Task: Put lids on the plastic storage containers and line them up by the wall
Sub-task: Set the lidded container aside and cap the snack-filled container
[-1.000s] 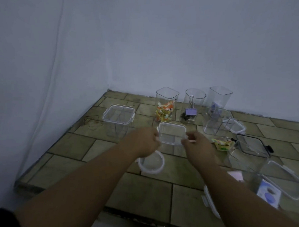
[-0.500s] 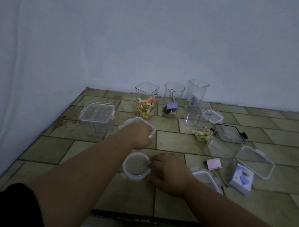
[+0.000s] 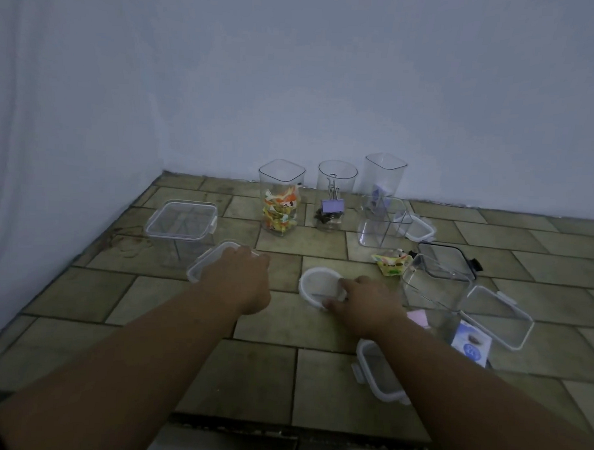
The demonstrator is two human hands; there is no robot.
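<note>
My left hand (image 3: 242,280) grips a clear square lid (image 3: 207,260), held low over the tiles. My right hand (image 3: 363,301) is closed on a round white lid (image 3: 317,283) lying on the floor. Three open clear containers stand near the wall: a square one with colourful wrappers (image 3: 281,198), a round one with binder clips (image 3: 334,196) and a tall square one (image 3: 384,179). A lidded square container (image 3: 181,225) stands at the left. An empty clear container (image 3: 382,221) sits in front of the tall one.
More lids lie around: one (image 3: 414,226) behind the empty container, a dark-rimmed one (image 3: 447,262), a large one (image 3: 497,317) at the right, one (image 3: 381,374) under my right forearm. A candy packet (image 3: 391,264), a pink clip (image 3: 417,317) and a small card (image 3: 470,346) lie at the right. Walls meet at the back left.
My left hand has carried the square lid left and down toward the tiles. My right hand has let go of it, dropped to the round lid and closed on it.
</note>
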